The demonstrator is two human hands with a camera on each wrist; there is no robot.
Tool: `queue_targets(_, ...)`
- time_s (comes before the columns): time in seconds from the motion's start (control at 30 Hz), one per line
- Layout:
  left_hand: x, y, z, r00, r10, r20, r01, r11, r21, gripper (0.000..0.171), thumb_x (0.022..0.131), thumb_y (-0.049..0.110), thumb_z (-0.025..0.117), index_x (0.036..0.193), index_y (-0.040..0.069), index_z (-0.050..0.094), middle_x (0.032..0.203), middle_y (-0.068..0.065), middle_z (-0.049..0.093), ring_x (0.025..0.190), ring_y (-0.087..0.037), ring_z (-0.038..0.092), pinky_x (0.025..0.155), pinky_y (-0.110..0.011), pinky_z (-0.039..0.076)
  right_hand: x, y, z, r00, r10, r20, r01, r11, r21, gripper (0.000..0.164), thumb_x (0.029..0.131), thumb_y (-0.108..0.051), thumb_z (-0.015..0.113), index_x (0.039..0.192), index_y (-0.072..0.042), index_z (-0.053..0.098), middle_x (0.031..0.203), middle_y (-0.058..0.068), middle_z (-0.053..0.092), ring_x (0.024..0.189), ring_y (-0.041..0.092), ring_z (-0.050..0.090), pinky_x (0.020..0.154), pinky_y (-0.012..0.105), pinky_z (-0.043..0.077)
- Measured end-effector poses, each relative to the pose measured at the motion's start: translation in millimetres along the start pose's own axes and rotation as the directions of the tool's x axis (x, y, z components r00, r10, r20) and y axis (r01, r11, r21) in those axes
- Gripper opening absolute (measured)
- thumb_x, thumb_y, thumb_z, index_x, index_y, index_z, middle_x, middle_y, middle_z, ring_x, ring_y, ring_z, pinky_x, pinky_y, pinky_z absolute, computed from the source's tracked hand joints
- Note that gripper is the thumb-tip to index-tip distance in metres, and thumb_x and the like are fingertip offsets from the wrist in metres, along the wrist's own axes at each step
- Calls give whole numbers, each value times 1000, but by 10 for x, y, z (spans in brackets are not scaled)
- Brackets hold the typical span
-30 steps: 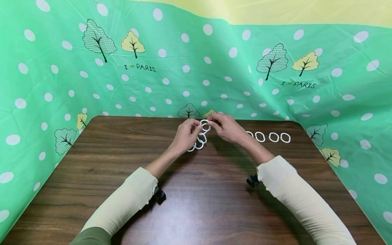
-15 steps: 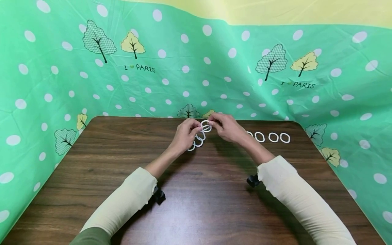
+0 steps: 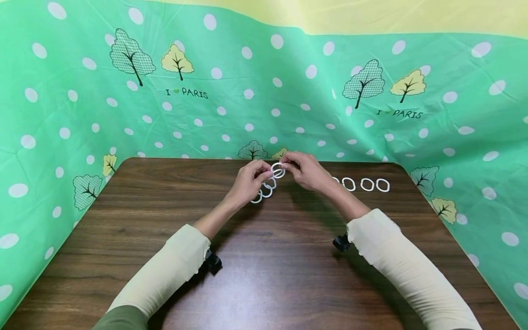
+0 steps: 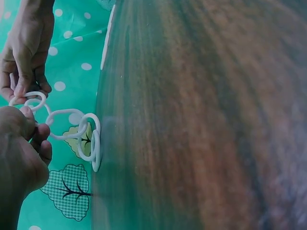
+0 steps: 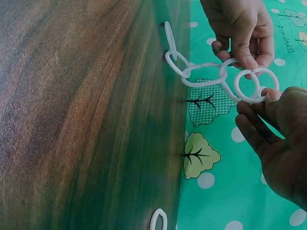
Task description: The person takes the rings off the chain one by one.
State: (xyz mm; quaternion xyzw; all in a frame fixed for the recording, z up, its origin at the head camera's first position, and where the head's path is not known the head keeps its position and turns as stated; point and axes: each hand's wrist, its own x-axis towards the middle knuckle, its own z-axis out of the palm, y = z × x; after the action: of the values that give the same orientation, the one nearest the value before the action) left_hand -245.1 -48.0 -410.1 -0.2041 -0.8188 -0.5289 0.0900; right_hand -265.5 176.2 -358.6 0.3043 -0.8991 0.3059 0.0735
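Above the far side of the table, my left hand pinches the upper end of a white link chain. The chain hangs from those fingers in several joined oval links, and its lower end comes down toward the tabletop. My right hand pinches a white ring-shaped link between thumb and finger. In the right wrist view this link overlaps the chain's top link, right at my left thumb. Whether the two are hooked together, I cannot tell. The hands are close together, their fingertips nearly meeting.
Several loose white links lie in a row at the table's far right, among them one oval link; my right forearm partly covers the row. The brown wooden table ends at a green dotted cloth hanging behind it.
The link in my right hand has shifted slightly and now overlaps the chain's top link more. The hanging chain has swung a little to the left. Both hands stay nearly in place.
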Motion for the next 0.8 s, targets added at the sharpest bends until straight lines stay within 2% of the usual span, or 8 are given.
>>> queue_targets(0.23,-7,-32,-18,999,-34,-4,34,998,-58,12,109,10,72,114,0,78,112,-14,74,96,-20,71,84,-24,55,-3,3,14,999,20,-27,-19,999,32,9,111,-6,70,109,-4,79,103,14,77,93,27,66,85,42,53)
queue_targets(0.43,-7,-49,-28,999,-43,-27,41,996,-77,12,110,9,71,116,0,78,114,-18,77,98,-28,75,85,-22,57,-13,6,-6,998,54,-25,-52,997,59,14,112,-10,70,115,-2,81,98,18,78,85,24,66,77,35,52)
queue_targets(0.5,-10,-56,-30,998,-52,-37,48,994,-95,13,110,8,71,117,-2,77,111,-20,78,95,-29,76,82,-21,58,-19,4,-21,997,68,-21,-67,996,57,16,113,-12,70,116,-2,81,96,16,77,83,23,64,75,34,50)
queue_targets(0.63,-17,-72,-32,996,-66,-60,58,990,-129,14,109,7,72,117,-4,74,102,-21,78,86,-25,77,76,-20,60,-45,17,-60,994,106,-25,-105,993,46,18,114,-17,69,119,-6,82,93,12,74,82,22,60,75,35,48)
queue_targets(0.8,-23,-73,-42,995,-61,-80,51,992,-117,10,109,7,72,114,-1,74,96,-18,76,84,-23,75,74,-20,58,-102,87,-98,989,142,-42,-140,989,41,17,113,-20,70,115,-9,83,89,10,72,81,22,58,75,35,46)
